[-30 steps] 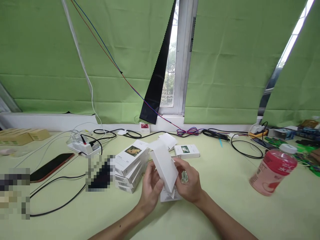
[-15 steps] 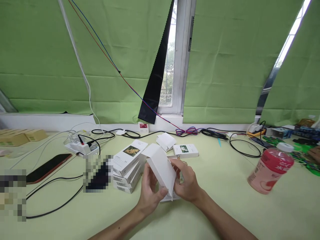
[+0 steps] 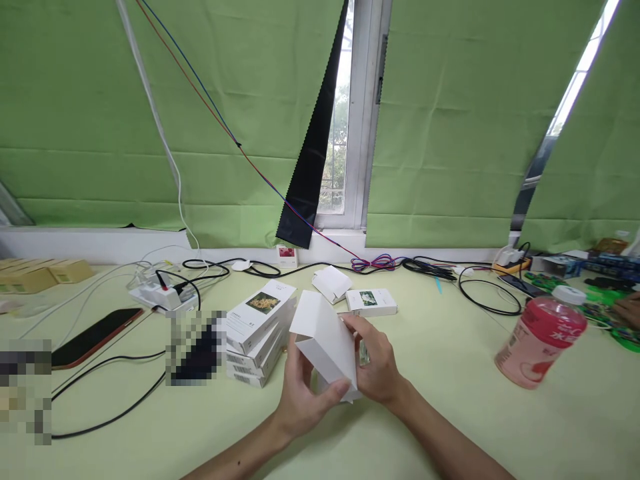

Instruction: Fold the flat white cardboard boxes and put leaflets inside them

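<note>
A plain white cardboard box (image 3: 327,340) is held tilted between my two hands above the table. My left hand (image 3: 303,397) supports it from the left, its thumb pressed on the near lower edge. From the right, my right hand (image 3: 379,363) grips the side, with some fingers hidden behind the cardboard. A gap shows between the panels at the box's left side. A small clear, greenish object (image 3: 364,353) is partly visible by my right fingers; its kind is unclear. Left of my hands stands a stack of white boxes (image 3: 257,317), the top one printed with a yellow flower picture.
Behind my hands lie a blank white box (image 3: 331,284) and a flower-printed box (image 3: 373,301). A pink drink bottle (image 3: 540,340) stands right. Left are a phone (image 3: 97,338) and power strip (image 3: 165,293). Cables (image 3: 380,263) run along the back. Another person's hand (image 3: 629,312) shows far right.
The white box has turned slightly in my hands. Its upper flap, earlier sticking out to the left, now sits closer in, and the left-side gap shows more. My left thumb has shifted right.
</note>
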A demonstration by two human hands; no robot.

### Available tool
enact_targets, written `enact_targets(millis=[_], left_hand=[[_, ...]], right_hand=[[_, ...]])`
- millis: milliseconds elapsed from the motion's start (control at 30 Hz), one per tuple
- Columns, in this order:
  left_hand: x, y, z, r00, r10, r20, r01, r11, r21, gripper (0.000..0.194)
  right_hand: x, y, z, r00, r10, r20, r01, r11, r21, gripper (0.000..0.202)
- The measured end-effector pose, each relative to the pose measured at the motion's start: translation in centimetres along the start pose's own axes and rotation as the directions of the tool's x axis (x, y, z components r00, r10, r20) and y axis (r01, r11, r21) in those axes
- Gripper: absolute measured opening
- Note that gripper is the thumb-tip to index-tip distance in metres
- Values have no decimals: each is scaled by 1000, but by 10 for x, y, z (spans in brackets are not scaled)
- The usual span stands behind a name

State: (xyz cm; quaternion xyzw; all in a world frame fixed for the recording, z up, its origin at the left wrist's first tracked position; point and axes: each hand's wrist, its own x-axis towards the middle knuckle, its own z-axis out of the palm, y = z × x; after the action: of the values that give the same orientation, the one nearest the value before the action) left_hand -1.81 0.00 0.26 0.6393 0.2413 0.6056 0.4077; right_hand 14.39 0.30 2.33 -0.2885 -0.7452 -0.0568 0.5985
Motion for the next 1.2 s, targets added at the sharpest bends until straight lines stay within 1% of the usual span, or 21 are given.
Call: enact_targets(millis=[67, 167, 233, 267, 333, 400, 500, 567, 667, 767, 867, 967, 1067, 1200], left_hand=[[-1, -2, 0, 999, 47, 5, -47, 996, 73, 69], [-2, -2, 1, 986, 164, 24, -165, 969, 183, 71], [-2, -1, 2, 976, 217, 36, -219, 952, 213, 73], [-2, -1, 2, 974, 226, 34, -227, 948, 222, 73], [-4, -2, 1, 977, 215, 10, -212, 949, 233, 74], [-6, -3, 0, 984, 175, -27, -164, 960, 226, 73], [-8, -4, -1, 996, 77, -46, -68, 982, 174, 63], [-8, -4, -2, 997, 26, -66, -17, 991, 135, 61], [-7, -5, -1, 996, 24, -91, -14, 994, 113, 61], [-4, -3, 0, 996, 68, -50, -61, 989, 138, 61], [1, 7, 4, 989, 147, 0, -145, 976, 161, 64], [6, 18, 7, 975, 216, 55, -222, 959, 177, 61], [9, 23, 9, 955, 273, 114, -291, 936, 199, 63], [10, 22, 8, 918, 362, 162, -390, 899, 202, 67]], right_hand=[[1, 0, -1, 1000, 2, -4, -2, 1000, -8, 63], [2, 1, -1, 1000, -2, -14, 2, 1000, -29, 61], [3, 1, -2, 1000, -3, -16, 2, 999, -33, 62], [3, 1, -2, 1000, 0, -17, -1, 1000, -31, 62], [4, 0, -3, 1000, 9, -19, -9, 1000, -16, 60], [7, -3, -4, 999, 14, -33, -14, 1000, -3, 55], [10, -7, -5, 995, 16, -97, -17, 1000, -4, 49], [11, -9, -6, 989, 13, -150, -14, 1000, 0, 48], [9, -8, -6, 979, 18, -205, -9, 999, 46, 45], [4, -6, -6, 974, 43, -224, -17, 993, 117, 44], [0, -7, -5, 981, 41, -188, -11, 987, 160, 44], [-1, -8, -4, 987, 30, -161, 3, 980, 201, 46], [-1, -8, -3, 989, 33, -146, 7, 965, 264, 55], [-1, -6, 0, 992, 10, -125, 29, 953, 303, 65]])
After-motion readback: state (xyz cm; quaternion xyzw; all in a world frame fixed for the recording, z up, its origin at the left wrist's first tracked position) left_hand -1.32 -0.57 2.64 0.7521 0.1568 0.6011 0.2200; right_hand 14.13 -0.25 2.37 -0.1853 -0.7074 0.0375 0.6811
